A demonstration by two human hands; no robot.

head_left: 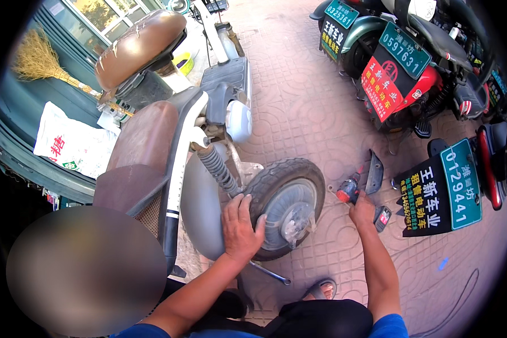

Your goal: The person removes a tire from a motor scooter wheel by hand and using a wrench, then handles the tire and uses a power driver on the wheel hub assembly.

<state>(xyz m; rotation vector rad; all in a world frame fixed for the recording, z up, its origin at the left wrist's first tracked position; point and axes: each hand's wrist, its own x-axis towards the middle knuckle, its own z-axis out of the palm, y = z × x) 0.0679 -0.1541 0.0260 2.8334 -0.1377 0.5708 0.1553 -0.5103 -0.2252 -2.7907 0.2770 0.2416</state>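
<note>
My left hand (pixel 242 228) rests with fingers spread on the black tyre (pixel 287 176) of an electric scooter's wheel. The wheel has a grey hub (pixel 293 222) with something pale at its centre. Beside it are a grey mudguard (pixel 200 203) and a coiled shock absorber (pixel 217 169). To the right, my right hand (pixel 363 210) is closed round the grip of a red and black cordless drill (pixel 349 187), held low near the paving. Its battery end (pixel 382 218) shows below the hand. A dark curved plate (pixel 374 173) lies just beyond the drill.
A wrench (pixel 271 273) lies by the wheel near my foot (pixel 322 289). Parked scooters (pixel 417 84) line the right side. The scooter's brown seat (pixel 143 135), a white sack (pixel 76 141) and a straw broom (pixel 39 56) are at left. A blurred round patch hides the lower left.
</note>
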